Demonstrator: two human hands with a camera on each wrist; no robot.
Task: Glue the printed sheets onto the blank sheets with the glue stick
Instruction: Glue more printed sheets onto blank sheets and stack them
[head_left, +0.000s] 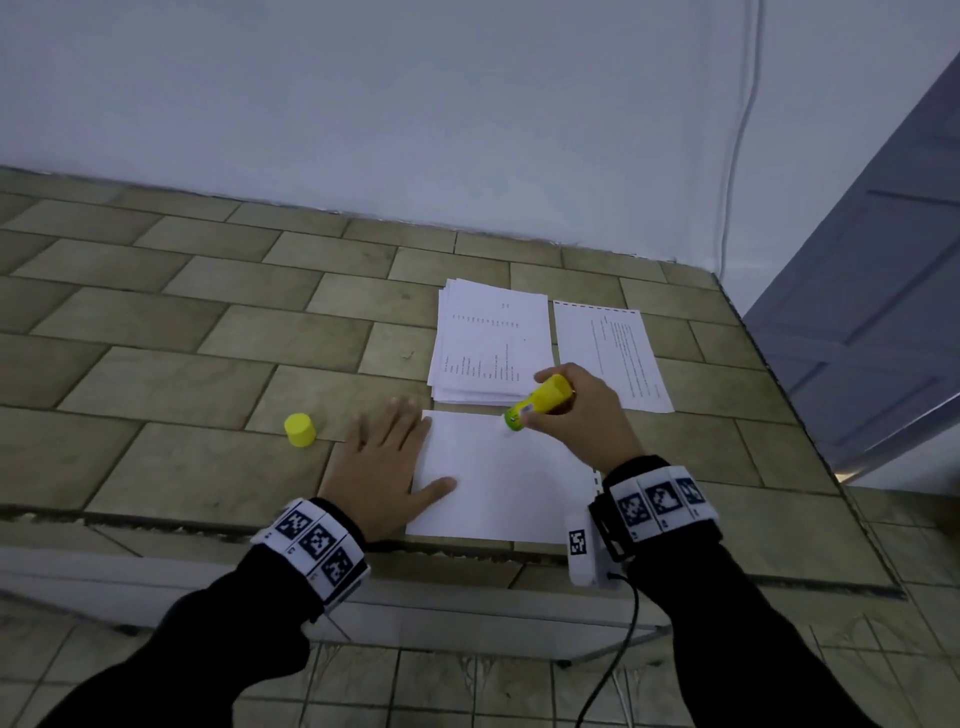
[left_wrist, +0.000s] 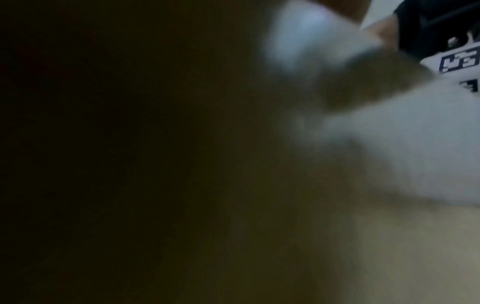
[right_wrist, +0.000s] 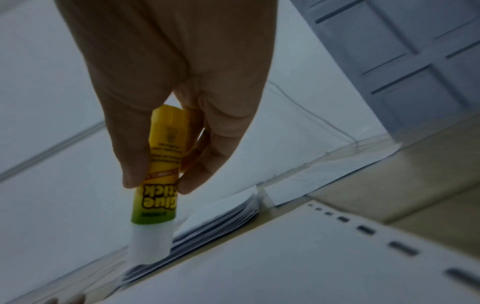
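A blank white sheet (head_left: 498, 478) with punched holes along its right edge lies at the near edge of the tiled counter (head_left: 208, 374). My left hand (head_left: 384, 457) lies flat, fingers straight, pressing the sheet's left edge. My right hand (head_left: 576, 410) grips the yellow glue stick (head_left: 537, 402), uncapped, its white tip down at the sheet's far edge. In the right wrist view, fingers pinch the glue stick (right_wrist: 161, 181) above the sheet (right_wrist: 285, 267). A stack of printed sheets (head_left: 491, 345) lies just beyond, and a single printed sheet (head_left: 613, 356) to its right. The left wrist view is dark and blurred.
The yellow cap (head_left: 300, 429) stands on the counter left of my left hand. A white wall (head_left: 415, 104) backs the counter, with a thin cable (head_left: 737, 156) running down it. A grey panelled door (head_left: 883, 312) stands at the right. The counter's front edge runs under my wrists.
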